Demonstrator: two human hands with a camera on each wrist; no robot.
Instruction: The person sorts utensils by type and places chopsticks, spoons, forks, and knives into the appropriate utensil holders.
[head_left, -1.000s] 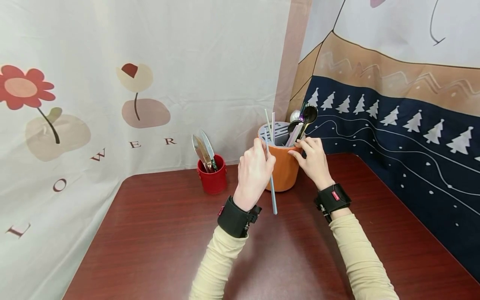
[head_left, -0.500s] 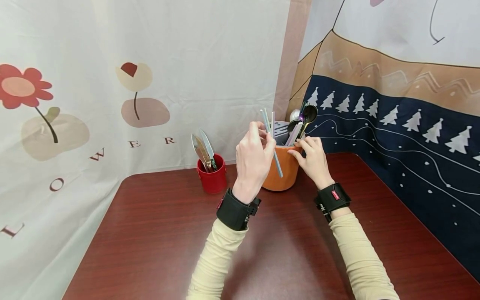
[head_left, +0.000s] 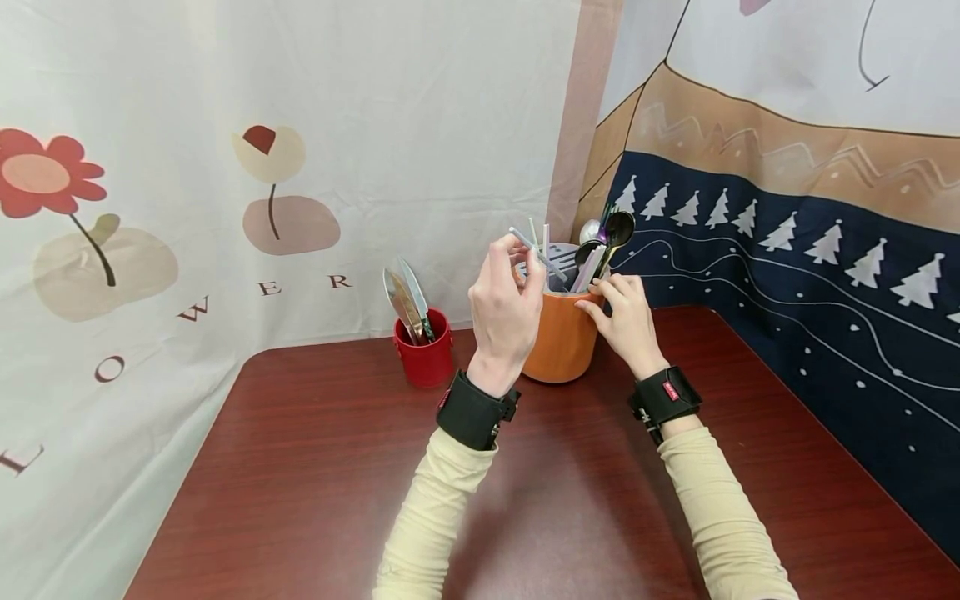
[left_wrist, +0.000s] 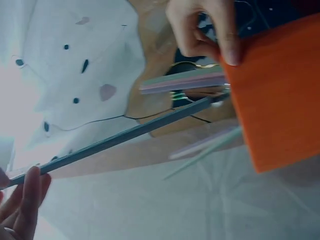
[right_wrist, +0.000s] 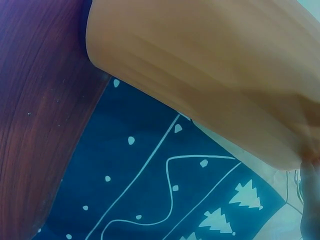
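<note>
My left hand [head_left: 504, 308] pinches a blue-grey chopstick [left_wrist: 125, 136] near one end. Its other end slants down over the mouth of an orange utensil holder [head_left: 561, 342]. With thumb and fingers, my right hand [head_left: 632, 323] grips the holder's rim on the right side. Beside that hand, a black spoon [head_left: 619, 227] and pale purple chopsticks [head_left: 588, 268] stick up from the holder. A slotted grey divider [head_left: 562, 254] shows at its top, and two thin pale chopsticks [left_wrist: 202, 156] stand on the left. The holder's wall fills much of the right wrist view.
A red cup [head_left: 425, 358] holding several knives [head_left: 411, 300] stands left of the holder on the dark red table [head_left: 337, 475]. A white printed cloth [head_left: 420, 150] hangs behind, and a navy cloth with trees [head_left: 795, 275] runs along the right side.
The chopstick has been lifted from hanging steeply before the holder and tilted, so its lower end now reaches over the opening. My left hand rose slightly; my right hand stayed on the rim.
</note>
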